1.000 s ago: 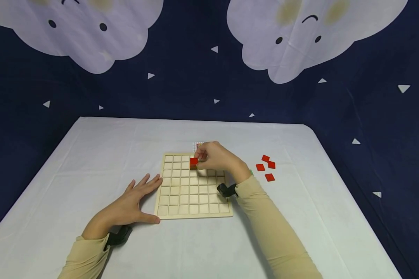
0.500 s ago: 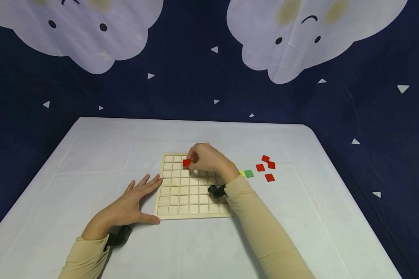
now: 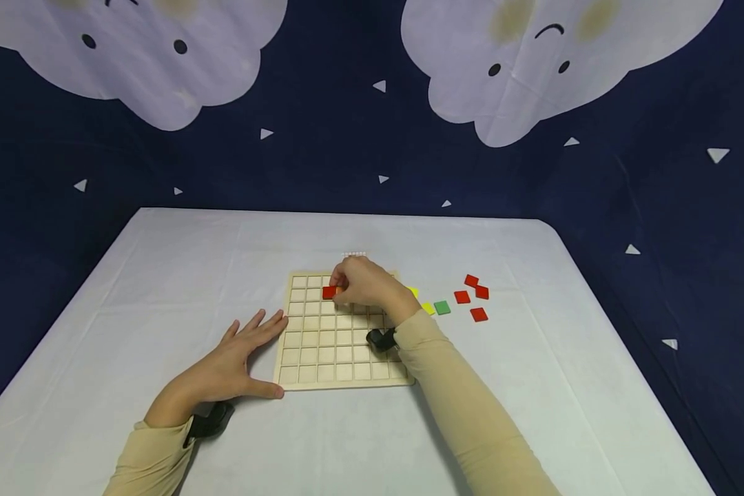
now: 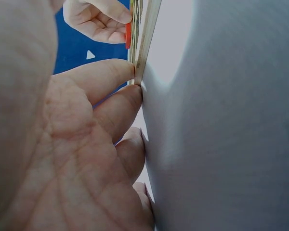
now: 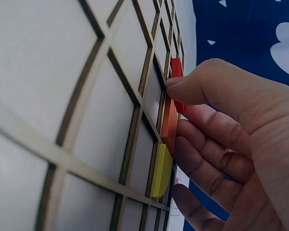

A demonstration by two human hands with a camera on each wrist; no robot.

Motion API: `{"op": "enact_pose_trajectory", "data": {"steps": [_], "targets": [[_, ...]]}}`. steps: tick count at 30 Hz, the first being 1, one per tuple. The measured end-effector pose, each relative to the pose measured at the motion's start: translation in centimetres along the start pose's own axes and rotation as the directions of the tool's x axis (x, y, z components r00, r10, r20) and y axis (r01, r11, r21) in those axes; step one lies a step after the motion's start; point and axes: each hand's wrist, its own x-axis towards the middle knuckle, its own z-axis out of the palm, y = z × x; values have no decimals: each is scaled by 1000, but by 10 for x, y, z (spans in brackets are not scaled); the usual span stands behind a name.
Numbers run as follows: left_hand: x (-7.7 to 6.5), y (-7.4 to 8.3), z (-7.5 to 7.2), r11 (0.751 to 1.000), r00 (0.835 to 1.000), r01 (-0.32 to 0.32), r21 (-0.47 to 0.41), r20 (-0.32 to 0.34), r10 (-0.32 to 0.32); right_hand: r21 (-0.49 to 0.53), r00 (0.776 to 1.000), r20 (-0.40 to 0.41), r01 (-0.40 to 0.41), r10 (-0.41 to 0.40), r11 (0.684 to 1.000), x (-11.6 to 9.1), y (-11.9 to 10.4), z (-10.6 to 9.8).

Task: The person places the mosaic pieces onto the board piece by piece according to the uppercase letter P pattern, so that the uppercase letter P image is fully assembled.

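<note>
A square wooden board (image 3: 310,339) with a grid of shallow cells lies on the table. Near its back edge my right hand (image 3: 372,284) pinches a red square tile (image 3: 328,293) between thumb and fingers, close over the cells. In the right wrist view, an orange tile (image 5: 169,125) and a yellow tile (image 5: 161,171) sit on the board in line with the red one, under my curled fingers. My left hand (image 3: 226,368) lies with fingers spread, its fingertips and thumb at the board's left edge. The left wrist view shows two fingers against the board's side.
Several loose red tiles (image 3: 479,315) lie right of the board. A green tile (image 3: 442,308) and a yellow tile (image 3: 428,308) are nearer to it, partly beside my right sleeve. Behind the board, a small printed card (image 3: 355,254) is mostly hidden by my right hand.
My right hand has moved left with the red tile and lowered it toward the cells. The green and yellow tiles beside the board have come into sight. My left hand stays in place.
</note>
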Motion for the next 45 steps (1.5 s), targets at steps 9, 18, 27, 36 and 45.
{"op": "enact_pose_trajectory", "data": {"steps": [9, 18, 27, 36, 45], "targets": [[0, 2, 0, 1000, 1000, -10, 0, -7, 10, -1, 1000, 19, 4, -3, 1000, 0, -1, -2], [-1, -1, 0, 1000, 1000, -10, -9, -1, 10, 19, 999, 30, -21, 21, 1000, 0, -2, -2], [-1, -2, -1, 1000, 1000, -2, -7, 4, 2, 11, 999, 36, -15, 14, 1000, 1, -1, -3], [-1, 0, -2, 1000, 1000, -8, 2, 0, 8, 57, 999, 36, 12, -14, 998, -2, 2, -7], [0, 1, -1, 1000, 1000, -11, 7, -7, 11, 99, 995, -95, 5, 5, 995, -24, 26, -43]]}}
